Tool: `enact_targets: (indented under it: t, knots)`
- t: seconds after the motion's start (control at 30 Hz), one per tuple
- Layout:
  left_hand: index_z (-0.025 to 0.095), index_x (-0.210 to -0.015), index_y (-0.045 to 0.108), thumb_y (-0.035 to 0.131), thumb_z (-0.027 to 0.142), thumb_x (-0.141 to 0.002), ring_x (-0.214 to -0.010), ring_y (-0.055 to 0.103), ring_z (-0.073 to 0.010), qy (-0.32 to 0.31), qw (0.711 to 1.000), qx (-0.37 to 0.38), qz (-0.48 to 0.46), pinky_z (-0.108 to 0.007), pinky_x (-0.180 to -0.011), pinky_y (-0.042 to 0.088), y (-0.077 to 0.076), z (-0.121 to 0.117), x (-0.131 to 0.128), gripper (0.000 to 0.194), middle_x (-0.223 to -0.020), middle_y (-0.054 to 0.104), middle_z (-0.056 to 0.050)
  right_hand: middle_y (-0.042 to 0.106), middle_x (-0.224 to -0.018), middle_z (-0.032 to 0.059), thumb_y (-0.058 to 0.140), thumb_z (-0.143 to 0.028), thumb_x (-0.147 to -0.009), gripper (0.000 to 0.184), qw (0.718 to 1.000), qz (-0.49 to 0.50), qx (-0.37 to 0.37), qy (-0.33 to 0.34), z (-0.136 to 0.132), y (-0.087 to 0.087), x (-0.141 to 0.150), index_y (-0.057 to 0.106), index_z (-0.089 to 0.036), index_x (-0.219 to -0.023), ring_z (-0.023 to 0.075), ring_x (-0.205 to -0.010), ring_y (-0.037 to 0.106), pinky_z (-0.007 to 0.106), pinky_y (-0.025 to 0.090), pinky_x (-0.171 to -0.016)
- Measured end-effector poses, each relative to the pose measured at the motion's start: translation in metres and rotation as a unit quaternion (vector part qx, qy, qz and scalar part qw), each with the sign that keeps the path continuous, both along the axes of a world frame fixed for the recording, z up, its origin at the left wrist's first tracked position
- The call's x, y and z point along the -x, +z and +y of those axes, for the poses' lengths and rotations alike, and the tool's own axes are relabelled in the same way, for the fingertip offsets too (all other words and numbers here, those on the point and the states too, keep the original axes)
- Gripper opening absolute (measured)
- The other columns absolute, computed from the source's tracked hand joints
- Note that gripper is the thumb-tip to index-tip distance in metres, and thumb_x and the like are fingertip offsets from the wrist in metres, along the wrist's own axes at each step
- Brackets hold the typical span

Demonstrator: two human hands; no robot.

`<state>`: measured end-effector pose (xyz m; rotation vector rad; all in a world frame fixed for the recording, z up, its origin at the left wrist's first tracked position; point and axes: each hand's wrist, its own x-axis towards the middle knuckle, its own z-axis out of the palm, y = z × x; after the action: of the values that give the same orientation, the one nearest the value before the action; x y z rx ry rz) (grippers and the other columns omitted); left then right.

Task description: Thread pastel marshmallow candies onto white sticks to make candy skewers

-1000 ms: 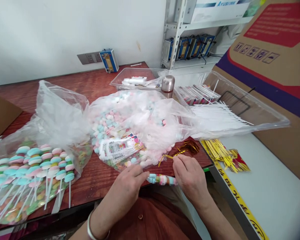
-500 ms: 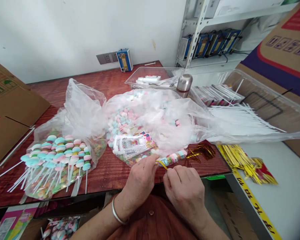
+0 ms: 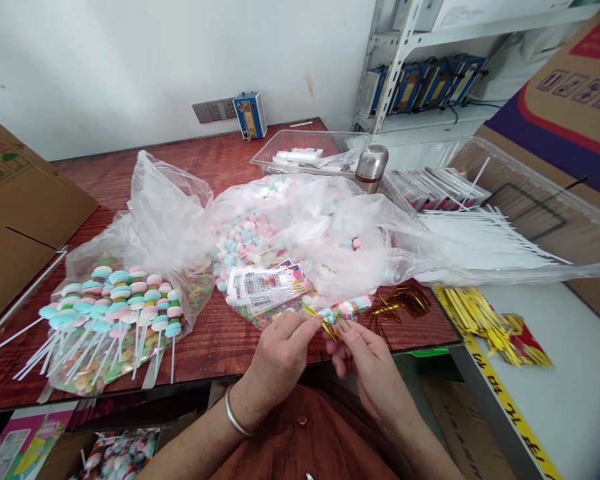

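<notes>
At the table's front edge, my left hand (image 3: 283, 350) pinches a gold twist tie (image 3: 329, 327) between thumb and fingertips. My right hand (image 3: 373, 360) has its thumb and forefinger closed on the other part of the same tie. Just beyond my fingers lies a wrapped roll of pastel marshmallows (image 3: 350, 308), on the edge of a large clear bag of loose marshmallows (image 3: 245, 233). Printed paper labels (image 3: 267, 287) rest on that bag. More gold and brown ties (image 3: 407, 301) are scattered to the right of the roll.
To the left, marshmallow sticks (image 3: 115, 303) lie on a bag of coloured rings. A steel flask (image 3: 371, 167) and a clear plastic tray (image 3: 267, 150) stand at the back. White sticks (image 3: 480, 240) and yellow twist ties (image 3: 480, 327) are on the right. Cardboard boxes (image 3: 25, 160) flank the table.
My right hand has turned from knuckles up to showing its thumb and fingertips. The gold tie, stretched as a curved strip before, now appears folded or bunched between both hands.
</notes>
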<state>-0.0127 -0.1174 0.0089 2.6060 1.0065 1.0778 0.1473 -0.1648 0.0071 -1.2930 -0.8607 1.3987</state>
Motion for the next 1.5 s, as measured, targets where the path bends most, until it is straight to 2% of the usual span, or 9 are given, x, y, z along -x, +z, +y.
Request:
enact_targets:
  t: [0.43,0.5,0.67,0.73,0.83,1.03,1.13,1.33,1.5]
  knots:
    - [0.016,-0.110,0.065,0.054,-0.002,-0.086,-0.083,0.064,-0.0162,0.017,0.999,-0.014,-0.031,-0.027,-0.073,0.055,-0.009,0.006,0.005,0.032,-0.089,0.069,-0.007,0.060,-0.068,-0.0017,0.059,-0.040,-0.093,0.023,0.979,-0.132,-0.080,-0.136,-0.007,-0.015,-0.035,0.067,-0.020,-0.087,0.0094,-0.050,0.046,0.023,0.036,-0.048]
    - [0.016,-0.110,0.065,0.054,-0.002,-0.086,-0.083,0.064,-0.0161,0.031,0.999,-0.014,-0.029,-0.027,-0.074,0.056,-0.011,0.008,0.007,0.032,-0.089,0.069,-0.007,0.060,-0.069,-0.0001,0.057,-0.041,-0.094,0.024,0.941,-0.254,-0.092,-0.203,-0.009,-0.019,-0.056,0.068,-0.020,-0.091,0.0131,-0.056,0.051,0.026,0.042,-0.055]
    - [0.016,-0.112,0.064,0.052,-0.001,-0.087,-0.083,0.064,-0.0161,0.038,0.999,-0.019,-0.032,-0.027,-0.073,0.056,-0.011,0.012,0.007,0.032,-0.089,0.069,-0.008,0.062,-0.115,0.0172,0.060,-0.043,-0.089,0.042,0.749,-0.606,-0.095,-0.250,-0.012,-0.010,-0.079,0.064,-0.015,-0.121,0.0315,-0.100,0.059,0.040,0.047,-0.077]
    - [0.016,-0.113,0.064,0.052,-0.002,-0.087,-0.084,0.064,-0.0163,0.034,0.999,-0.018,-0.029,-0.028,-0.074,0.056,-0.012,0.011,0.004,0.033,-0.089,0.069,-0.008,0.064,-0.109,0.0142,0.059,-0.042,-0.091,0.037,0.785,-0.567,-0.136,-0.211,-0.012,0.000,-0.064,0.064,-0.017,-0.118,0.0275,-0.095,0.061,0.037,0.048,-0.077]
    - [0.017,-0.115,0.064,0.053,-0.001,-0.087,-0.085,0.064,-0.0164,0.029,0.999,-0.017,-0.038,-0.028,-0.075,0.056,-0.011,0.009,-0.002,0.035,-0.090,0.069,-0.008,0.068,-0.092,0.0046,0.057,-0.036,-0.095,0.018,0.902,-0.393,-0.156,-0.091,-0.008,0.011,-0.026,0.065,-0.022,-0.104,0.0187,-0.079,0.063,0.028,0.049,-0.072]
    - [0.018,-0.107,0.070,0.056,0.006,-0.089,-0.083,0.064,-0.0145,0.057,0.984,0.075,-0.150,-0.026,-0.074,0.054,0.001,0.008,-0.007,0.026,-0.088,0.069,-0.006,0.062,-0.074,-0.0015,0.055,-0.028,-0.094,0.019,0.950,-0.259,-0.161,-0.065,0.005,0.011,0.016,0.061,-0.021,-0.078,0.0150,-0.070,0.056,0.025,0.042,-0.067]
    - [0.018,-0.093,0.073,0.064,0.019,-0.087,-0.073,0.061,-0.0126,0.097,0.909,0.283,-0.290,-0.024,-0.067,0.051,0.007,0.009,-0.012,0.011,-0.079,0.067,-0.003,0.060,-0.071,-0.0030,0.057,-0.031,-0.094,0.021,0.974,-0.176,-0.131,-0.049,0.010,0.006,0.020,0.061,-0.020,-0.076,0.0139,-0.068,0.053,0.024,0.040,-0.065]
    - [0.011,-0.086,0.070,0.085,0.029,-0.066,-0.054,0.047,-0.0043,0.039,0.533,0.647,-0.544,-0.014,-0.048,0.039,0.007,0.012,-0.022,0.031,-0.065,0.058,0.002,0.062,-0.072,-0.0025,0.058,-0.031,-0.093,0.022,0.988,-0.065,-0.125,-0.055,0.026,-0.008,0.021,0.059,-0.021,-0.073,0.0153,-0.072,0.058,0.026,0.045,-0.072]
    - [0.009,-0.088,0.069,0.085,0.019,-0.066,-0.053,0.043,-0.0004,0.015,0.440,0.689,-0.576,-0.009,-0.045,0.034,0.006,0.013,-0.019,0.029,-0.069,0.054,0.002,0.066,-0.084,0.0021,0.065,-0.032,-0.085,0.020,0.974,-0.180,-0.111,-0.079,0.032,-0.004,0.016,0.060,-0.020,-0.100,0.0176,-0.073,0.062,0.028,0.049,-0.064]
